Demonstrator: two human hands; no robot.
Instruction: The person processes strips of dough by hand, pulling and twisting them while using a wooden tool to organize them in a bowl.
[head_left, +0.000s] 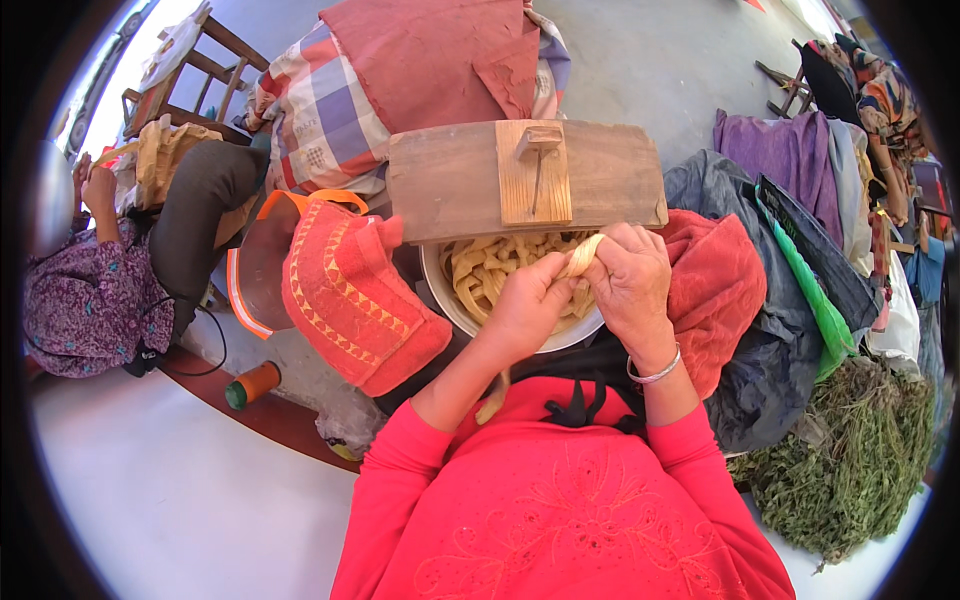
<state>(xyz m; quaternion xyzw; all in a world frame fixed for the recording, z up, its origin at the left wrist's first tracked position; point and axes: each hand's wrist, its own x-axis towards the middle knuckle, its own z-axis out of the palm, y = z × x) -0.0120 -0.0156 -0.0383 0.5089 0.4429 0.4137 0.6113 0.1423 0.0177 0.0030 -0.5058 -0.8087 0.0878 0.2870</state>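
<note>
My left hand [530, 305] and my right hand [630, 285] are both closed on a pale yellow, flat strip [582, 252], bunched between them, with a loose end hanging below. Under my hands sits a white bowl [432, 283] holding many similar strips [478, 278]. A wooden board [440, 180] lies across the back of the bowl, with a smaller wooden block [520, 195] and a narrow fitting on it. Red cloths [350, 300] flank the bowl on both sides.
A co-worker [90, 300] sits at left; another [890, 170] is at far right. Around me are a checked bundle [320, 100], an orange-rimmed container [250, 285], an orange spool [255, 383], dark plastic sheeting [750, 380], dried plants [840, 460] and a wooden chair [205, 75].
</note>
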